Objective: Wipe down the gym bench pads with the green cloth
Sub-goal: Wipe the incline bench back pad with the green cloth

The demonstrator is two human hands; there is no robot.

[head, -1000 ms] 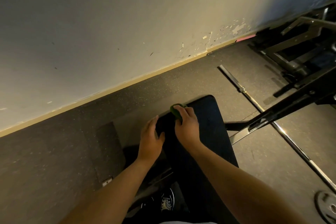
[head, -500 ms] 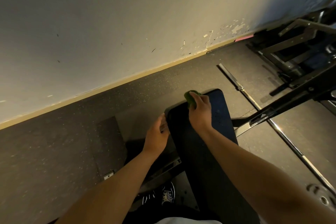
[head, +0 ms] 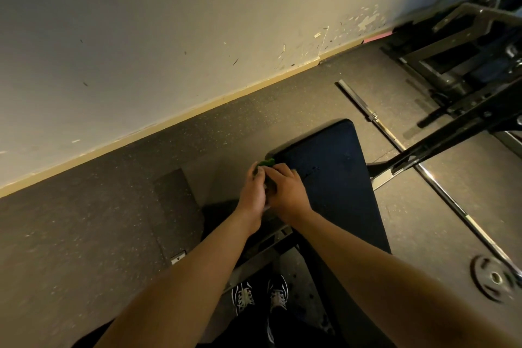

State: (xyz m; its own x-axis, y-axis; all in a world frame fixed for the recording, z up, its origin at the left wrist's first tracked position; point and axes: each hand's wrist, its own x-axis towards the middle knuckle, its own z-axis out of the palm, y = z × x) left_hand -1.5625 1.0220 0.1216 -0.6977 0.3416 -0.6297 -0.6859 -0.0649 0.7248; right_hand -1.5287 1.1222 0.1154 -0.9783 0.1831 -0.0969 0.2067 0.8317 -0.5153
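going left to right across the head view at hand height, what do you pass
dark floor mat → left hand → right hand → bench pad → barbell; the green cloth is held where the two hands meet, so it has no clear place

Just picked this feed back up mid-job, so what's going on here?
A person stands over the bench pad, both hands together at its left edge near the far end. The left hand curls round the bunched green cloth; the right hand lies against it, its grip hidden. The rest of the pad's top shows uncovered. A barbell and weight plate lie on the floor.
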